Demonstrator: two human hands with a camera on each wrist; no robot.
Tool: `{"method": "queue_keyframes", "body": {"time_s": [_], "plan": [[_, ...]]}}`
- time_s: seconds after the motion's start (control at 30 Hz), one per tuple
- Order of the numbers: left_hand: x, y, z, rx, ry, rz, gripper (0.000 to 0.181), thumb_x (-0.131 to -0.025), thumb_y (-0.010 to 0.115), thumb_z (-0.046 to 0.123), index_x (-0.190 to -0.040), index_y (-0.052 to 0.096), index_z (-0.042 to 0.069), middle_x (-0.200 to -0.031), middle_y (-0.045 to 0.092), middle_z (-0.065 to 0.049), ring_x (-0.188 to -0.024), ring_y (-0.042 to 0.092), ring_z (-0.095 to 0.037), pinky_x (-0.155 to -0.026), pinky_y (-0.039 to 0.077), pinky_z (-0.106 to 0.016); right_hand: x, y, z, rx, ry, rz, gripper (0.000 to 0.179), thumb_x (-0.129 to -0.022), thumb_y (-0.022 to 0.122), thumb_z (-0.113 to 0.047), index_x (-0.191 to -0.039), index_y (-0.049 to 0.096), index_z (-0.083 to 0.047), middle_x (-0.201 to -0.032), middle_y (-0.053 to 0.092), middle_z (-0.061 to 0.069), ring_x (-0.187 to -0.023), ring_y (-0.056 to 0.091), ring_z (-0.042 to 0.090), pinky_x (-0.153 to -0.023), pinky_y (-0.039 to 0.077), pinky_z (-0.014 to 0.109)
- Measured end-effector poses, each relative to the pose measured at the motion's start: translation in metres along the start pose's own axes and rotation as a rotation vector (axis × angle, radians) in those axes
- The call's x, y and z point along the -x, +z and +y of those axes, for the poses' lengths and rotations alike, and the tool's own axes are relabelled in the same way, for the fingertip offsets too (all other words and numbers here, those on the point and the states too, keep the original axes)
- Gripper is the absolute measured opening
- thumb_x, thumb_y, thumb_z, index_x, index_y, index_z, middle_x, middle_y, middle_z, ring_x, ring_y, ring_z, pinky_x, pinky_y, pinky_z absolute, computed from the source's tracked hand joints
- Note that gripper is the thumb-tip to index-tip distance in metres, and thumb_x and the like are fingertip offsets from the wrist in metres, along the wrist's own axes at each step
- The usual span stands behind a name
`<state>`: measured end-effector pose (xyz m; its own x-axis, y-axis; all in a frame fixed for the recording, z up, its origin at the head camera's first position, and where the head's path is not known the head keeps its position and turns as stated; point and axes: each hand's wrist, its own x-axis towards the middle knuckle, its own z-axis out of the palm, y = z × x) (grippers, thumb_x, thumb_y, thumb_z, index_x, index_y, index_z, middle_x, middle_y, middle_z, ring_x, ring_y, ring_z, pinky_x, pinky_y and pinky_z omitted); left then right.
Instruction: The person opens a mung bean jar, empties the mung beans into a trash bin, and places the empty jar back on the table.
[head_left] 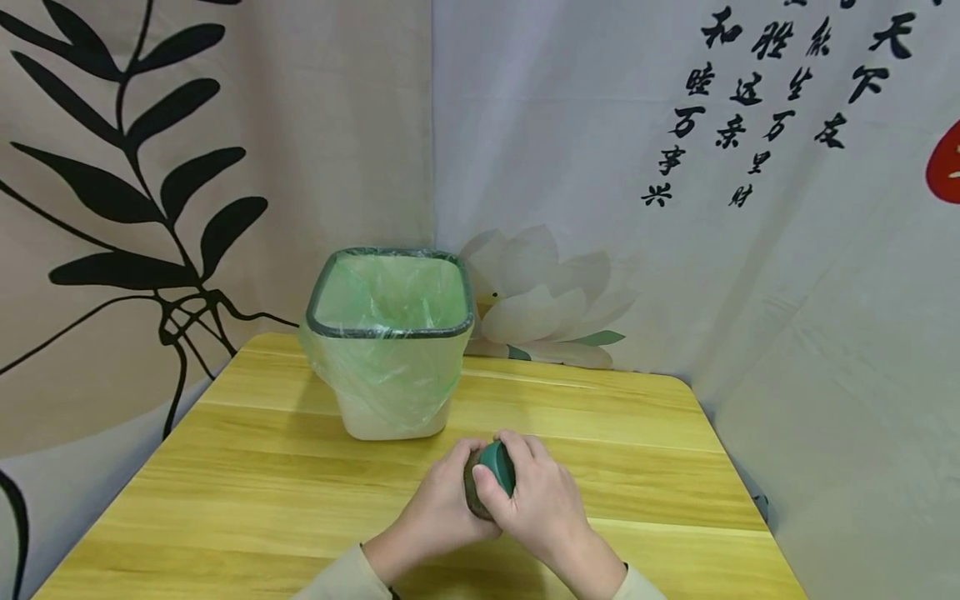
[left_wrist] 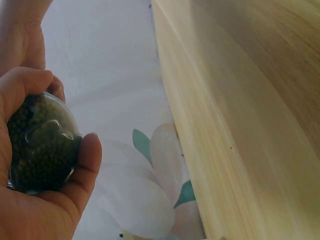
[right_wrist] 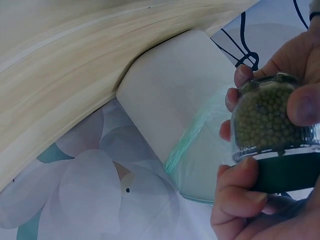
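A small clear jar (right_wrist: 265, 117) of green beans, with a dark green lid (right_wrist: 287, 172), is held between both hands above the table. My left hand (head_left: 442, 504) grips the jar's body, fingers and thumb curled round it. My right hand (head_left: 543, 500) pinches the green lid between thumb and fingers. In the left wrist view the jar's rounded base (left_wrist: 45, 150) faces the camera, with beans showing through. The lid sits against the jar's mouth; whether it is loose cannot be told.
Behind the hands, on the wooden table (head_left: 637, 467), stands a whitish bin (head_left: 393, 417) lined with a thin green bag (head_left: 397, 358). Printed cloth (head_left: 555, 167) with leaves, a lotus and writing hangs at the back and sides.
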<state>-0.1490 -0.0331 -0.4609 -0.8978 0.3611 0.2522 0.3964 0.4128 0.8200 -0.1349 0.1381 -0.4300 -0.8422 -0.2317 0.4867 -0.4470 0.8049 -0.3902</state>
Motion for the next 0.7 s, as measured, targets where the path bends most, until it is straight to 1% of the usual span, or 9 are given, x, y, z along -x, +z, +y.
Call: {"method": "queue_keyframes", "body": {"time_s": [0.2, 0.33, 0.5, 0.6, 0.7], "plan": [[-0.001, -0.001, -0.001, 0.027, -0.021, -0.029, 0.082, -0.073, 0.094, 0.021, -0.14, 0.051, 0.003, -0.128, 0.066, -0.011, -0.105, 0.068, -0.018, -0.084, 0.06, -0.028, 0.0, 0.001, 0.001, 0.017, -0.021, 0.006, 0.045, -0.099, 0.065, -0.046, -0.126, 0.07, -0.01, -0.112, 0.075, 0.012, -0.079, 0.074, 0.022, -0.058, 0.056, 0.027], [-0.001, 0.0, -0.002, 0.042, -0.039, -0.022, 0.083, -0.072, 0.093, 0.021, -0.142, 0.051, 0.005, -0.129, 0.066, -0.009, -0.105, 0.068, -0.017, -0.085, 0.06, -0.028, 0.0, 0.001, 0.001, 0.017, -0.002, -0.028, 0.048, -0.101, 0.064, -0.049, -0.129, 0.068, -0.011, -0.116, 0.074, 0.012, -0.079, 0.073, 0.022, -0.059, 0.056, 0.029], [0.001, 0.001, -0.006, 0.076, -0.052, -0.02, 0.081, -0.074, 0.093, 0.022, -0.142, 0.051, 0.008, -0.129, 0.066, -0.005, -0.106, 0.068, -0.016, -0.086, 0.06, -0.027, 0.001, -0.001, 0.002, 0.037, -0.003, -0.07, 0.056, -0.103, 0.062, -0.057, -0.139, 0.066, -0.014, -0.124, 0.073, 0.008, -0.087, 0.075, 0.024, -0.064, 0.058, 0.033], [0.002, 0.0, -0.009, 0.113, -0.069, -0.03, 0.084, -0.075, 0.095, 0.027, -0.144, 0.051, 0.008, -0.13, 0.067, -0.005, -0.108, 0.068, -0.016, -0.087, 0.06, -0.028, 0.002, -0.004, 0.005, 0.054, -0.041, -0.069, 0.059, -0.103, 0.061, -0.06, -0.144, 0.064, -0.018, -0.129, 0.072, 0.003, -0.095, 0.076, 0.022, -0.068, 0.059, 0.034], [0.003, -0.001, -0.011, 0.143, -0.081, -0.042, 0.087, -0.076, 0.096, 0.033, -0.146, 0.05, 0.008, -0.132, 0.067, -0.003, -0.111, 0.069, -0.016, -0.089, 0.06, -0.028, 0.001, -0.007, 0.007, 0.058, -0.114, -0.038, 0.06, -0.103, 0.059, -0.062, -0.146, 0.063, -0.02, -0.129, 0.071, 0.001, -0.099, 0.076, 0.019, -0.07, 0.061, 0.034]]}}
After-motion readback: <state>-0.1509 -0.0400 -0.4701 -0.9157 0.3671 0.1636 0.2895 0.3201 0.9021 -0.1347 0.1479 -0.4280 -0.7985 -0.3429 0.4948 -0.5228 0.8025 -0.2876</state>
